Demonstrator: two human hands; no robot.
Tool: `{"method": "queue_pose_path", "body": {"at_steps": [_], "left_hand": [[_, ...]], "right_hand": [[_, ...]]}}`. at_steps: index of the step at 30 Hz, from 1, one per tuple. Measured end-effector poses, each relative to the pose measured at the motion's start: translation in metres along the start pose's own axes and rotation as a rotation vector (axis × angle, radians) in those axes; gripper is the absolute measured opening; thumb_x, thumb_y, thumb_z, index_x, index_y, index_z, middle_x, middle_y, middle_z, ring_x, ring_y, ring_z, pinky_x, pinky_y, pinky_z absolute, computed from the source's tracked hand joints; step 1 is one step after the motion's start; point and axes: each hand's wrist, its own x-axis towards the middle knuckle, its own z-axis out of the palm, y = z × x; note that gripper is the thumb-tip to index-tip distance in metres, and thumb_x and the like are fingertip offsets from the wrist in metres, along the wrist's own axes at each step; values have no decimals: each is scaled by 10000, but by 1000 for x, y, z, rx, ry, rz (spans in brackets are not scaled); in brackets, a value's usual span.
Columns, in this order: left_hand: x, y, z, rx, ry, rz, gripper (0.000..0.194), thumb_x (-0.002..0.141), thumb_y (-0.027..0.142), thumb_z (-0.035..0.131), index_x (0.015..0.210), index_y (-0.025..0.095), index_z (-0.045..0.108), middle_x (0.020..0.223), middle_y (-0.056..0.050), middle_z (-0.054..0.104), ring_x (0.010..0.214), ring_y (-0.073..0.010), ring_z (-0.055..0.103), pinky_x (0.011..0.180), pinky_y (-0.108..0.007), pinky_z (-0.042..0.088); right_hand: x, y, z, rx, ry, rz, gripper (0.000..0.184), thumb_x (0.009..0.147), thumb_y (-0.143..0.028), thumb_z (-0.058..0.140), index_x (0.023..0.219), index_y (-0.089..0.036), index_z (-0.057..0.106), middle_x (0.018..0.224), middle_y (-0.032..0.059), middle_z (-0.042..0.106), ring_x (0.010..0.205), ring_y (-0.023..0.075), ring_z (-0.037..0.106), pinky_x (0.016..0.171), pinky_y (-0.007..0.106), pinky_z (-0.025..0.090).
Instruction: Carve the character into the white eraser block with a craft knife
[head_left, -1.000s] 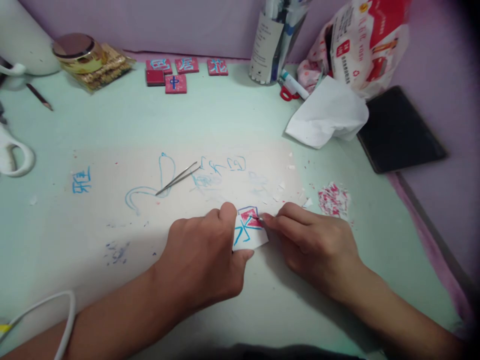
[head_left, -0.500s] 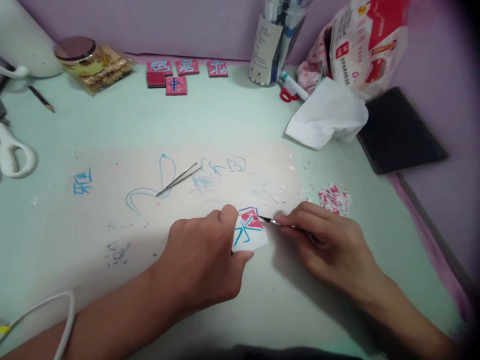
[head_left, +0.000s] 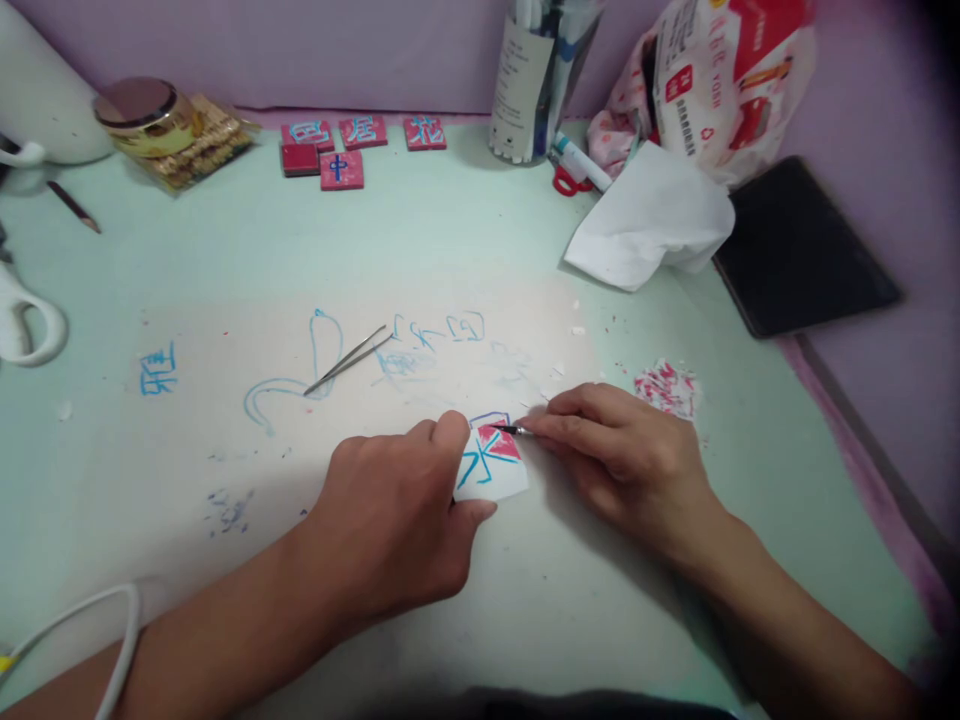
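My left hand (head_left: 409, 505) grips the left side of a small white square block (head_left: 495, 484) marked with blue strokes and a pink-red patch. Its thumb lies along the near edge, and part of the block is hidden under the fingers. Pinched in my right hand (head_left: 622, 455) is a thin craft knife (head_left: 519, 431), whose dark pointed tip lies over the upper part of the pink patch. Whether the tip touches the surface I cannot tell. Metal tweezers (head_left: 346, 360) rest just beyond my left hand on a pale sheet with blue drawings.
Pink-and-white shavings (head_left: 666, 388) lie in a heap at the right. Several red carved squares (head_left: 364, 132), a gold-lidded jar (head_left: 146, 118) and a pen holder (head_left: 517, 95) stand at the back. A crumpled tissue (head_left: 649, 220) and a black tablet (head_left: 806, 245) are on the right.
The knife tip has moved left, from the block's right edge onto the pink patch, with my right hand shifting left. My left hand still grips the block. The whole view has shifted slightly.
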Motion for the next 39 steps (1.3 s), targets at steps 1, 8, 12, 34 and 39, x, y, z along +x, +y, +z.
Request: {"method": "queue_pose_path", "body": {"at_steps": [1, 8, 12, 34, 39], "left_hand": [[0, 0, 0, 0, 0, 1, 191, 824, 400, 451, 856, 226, 379, 743, -21, 630, 679, -260, 655, 498, -294, 235], [2, -1, 2, -2, 17, -9, 203, 817, 411, 462, 834, 228, 375, 706, -10, 618, 656, -253, 648, 504, -293, 247], [2, 0, 2, 0, 39, 1, 195, 813, 399, 466, 836, 227, 376, 720, -13, 624, 655, -253, 645, 503, -295, 249], [0, 1, 3, 23, 67, -14, 230, 803, 391, 483, 937, 213, 427, 739, -18, 621, 673, -265, 633, 527, -310, 290], [0, 1, 1, 21, 47, -25, 240, 811, 402, 472, 952, 215, 422, 753, -16, 623, 684, -260, 626, 537, -305, 296]], "right_hand": [[0, 0, -1, 10, -1, 4, 317, 810, -56, 520, 1001, -235, 700, 907, 27, 684, 808, 160, 625, 613, 253, 476], [1, -4, -2, 2, 7, 7, 315, 786, -47, 522, 960, -232, 708, 840, 13, 681, 754, 145, 615, 570, 238, 443], [0, -4, 2, 53, 24, 27, 298, 798, -58, 522, 952, -232, 709, 817, 14, 663, 752, 140, 613, 562, 234, 425], [-7, 3, 3, 97, 0, 10, 249, 801, -74, 521, 906, -200, 709, 677, -10, 528, 613, 105, 491, 527, 229, 339], [-10, 4, 2, 108, 1, 16, 263, 787, -57, 526, 913, -192, 714, 675, -10, 521, 594, 101, 467, 515, 231, 323]]}}
